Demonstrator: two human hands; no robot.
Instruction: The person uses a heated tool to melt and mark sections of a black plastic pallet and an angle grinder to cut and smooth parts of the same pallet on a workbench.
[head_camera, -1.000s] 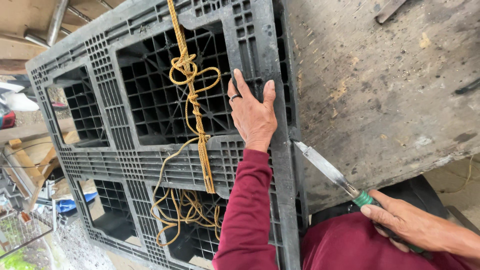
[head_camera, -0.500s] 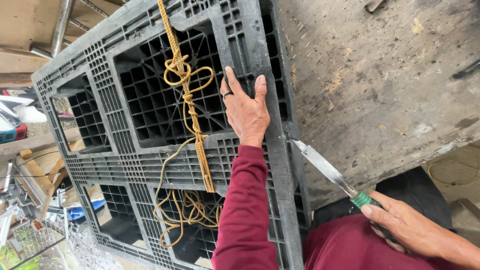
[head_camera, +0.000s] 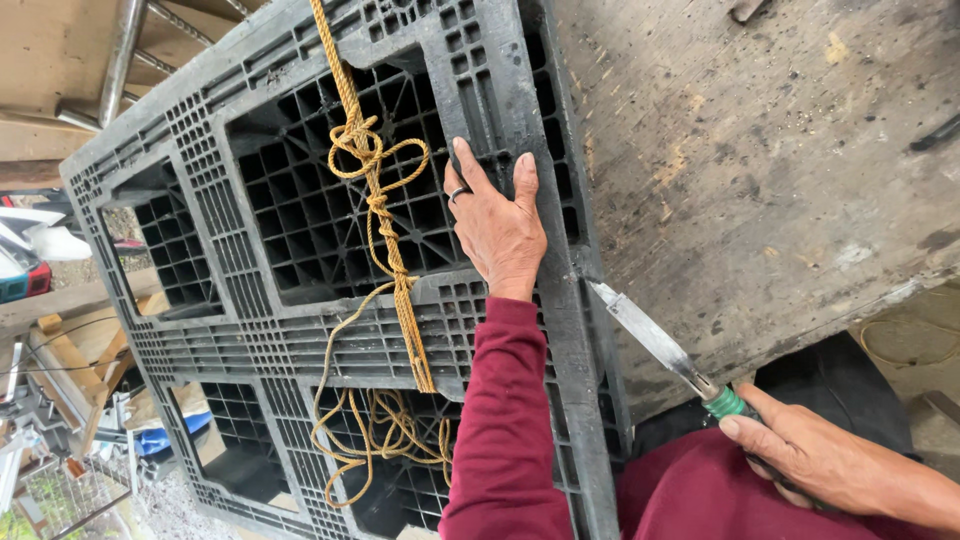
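My left hand (head_camera: 499, 227), in a dark red sleeve, lies flat with fingers apart against the black plastic pallet (head_camera: 230, 330), near its right edge. A knotted yellow rope (head_camera: 378, 215) runs down the pallet just left of that hand and ends in loose loops below. My right hand (head_camera: 822, 463) grips the green handle of a long knife (head_camera: 652, 340). The blade points up and left, its tip close to the pallet's right edge.
A stained grey concrete slab (head_camera: 760, 170) stands right of the pallet. Wooden boards and a metal pole (head_camera: 118, 58) fill the upper left. Blue and white clutter and scrap wood (head_camera: 70, 350) lie at the left.
The view has shifted slightly. My left hand stays pressed on the pallet and my right hand keeps the knife in about the same place.
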